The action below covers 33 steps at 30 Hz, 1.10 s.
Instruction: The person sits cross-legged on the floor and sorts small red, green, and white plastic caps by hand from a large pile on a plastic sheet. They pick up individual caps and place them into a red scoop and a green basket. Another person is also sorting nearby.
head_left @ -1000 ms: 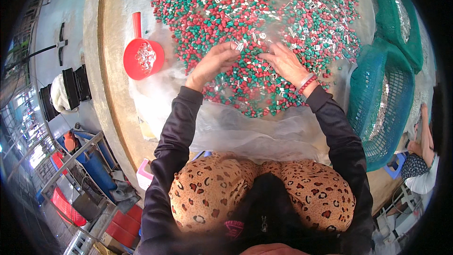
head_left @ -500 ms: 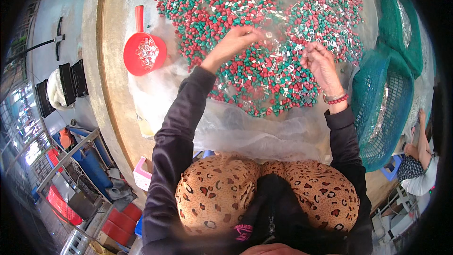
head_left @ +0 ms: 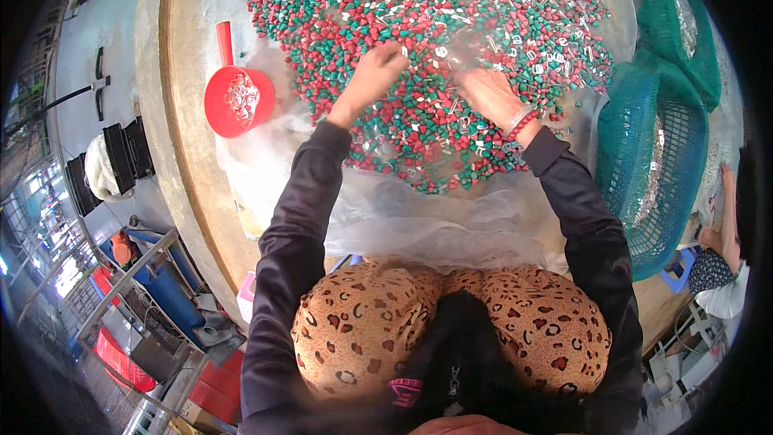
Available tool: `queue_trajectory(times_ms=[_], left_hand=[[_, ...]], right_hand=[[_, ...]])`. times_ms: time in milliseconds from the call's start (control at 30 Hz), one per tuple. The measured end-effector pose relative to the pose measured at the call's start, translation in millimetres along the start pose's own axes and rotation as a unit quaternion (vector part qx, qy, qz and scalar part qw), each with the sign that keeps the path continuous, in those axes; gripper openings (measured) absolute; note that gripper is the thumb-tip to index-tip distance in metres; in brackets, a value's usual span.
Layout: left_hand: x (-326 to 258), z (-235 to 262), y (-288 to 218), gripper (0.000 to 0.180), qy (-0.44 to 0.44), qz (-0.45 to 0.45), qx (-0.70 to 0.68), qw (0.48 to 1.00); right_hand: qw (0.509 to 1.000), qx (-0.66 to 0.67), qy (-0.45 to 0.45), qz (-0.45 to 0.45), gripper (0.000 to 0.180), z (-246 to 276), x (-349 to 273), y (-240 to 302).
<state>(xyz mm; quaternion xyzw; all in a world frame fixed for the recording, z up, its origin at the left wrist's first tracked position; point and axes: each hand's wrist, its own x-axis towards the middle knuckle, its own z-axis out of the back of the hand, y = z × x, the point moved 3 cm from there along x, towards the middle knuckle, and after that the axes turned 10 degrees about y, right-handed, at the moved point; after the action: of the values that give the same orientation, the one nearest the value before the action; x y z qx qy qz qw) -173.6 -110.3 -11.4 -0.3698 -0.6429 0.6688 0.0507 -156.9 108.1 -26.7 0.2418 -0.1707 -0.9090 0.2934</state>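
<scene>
Both hands rest in the heap of red and green pieces spread over the plastic sheet mid-table. Left hand fingers bunched together among pieces; right hand fingers lie flat, grip unclear. Red scoop lies nearer the left hand, toward the table's left edge.

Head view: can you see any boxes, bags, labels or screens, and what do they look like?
No labels, signs or screens show.
Plastic sheet: clear, crinkled, spread on the table under the beads.
Baskets: teal mesh, right of the table.
Crates: red, lower left on the floor.
</scene>
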Motion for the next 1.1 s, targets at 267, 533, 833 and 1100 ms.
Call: queue_trajectory(times_ms=[267, 533, 833, 1100], left_hand=[[-20, -45, -24, 0.031, 0.160, 0.045, -0.099, 0.981], [14, -84, -3, 0.038, 0.061, -0.051, 0.380, 0.922], [13, -95, 26, 0.022, 0.011, -0.015, 0.571, 0.820], [-10, -37, 23, 0.016, 0.050, 0.105, -0.194, 0.974]], right_hand=[[0.824, 0.563, -0.025, -0.063, 0.015, 51, -29, -22], [0.520, 0.837, -0.048, 0.164, 0.019, 95, -88, -23], [0.744, 0.666, 0.048, 0.008, 0.030, 74, -54, -5], [0.943, 0.295, -0.127, 0.092, 0.028, 20, -23, -9]])
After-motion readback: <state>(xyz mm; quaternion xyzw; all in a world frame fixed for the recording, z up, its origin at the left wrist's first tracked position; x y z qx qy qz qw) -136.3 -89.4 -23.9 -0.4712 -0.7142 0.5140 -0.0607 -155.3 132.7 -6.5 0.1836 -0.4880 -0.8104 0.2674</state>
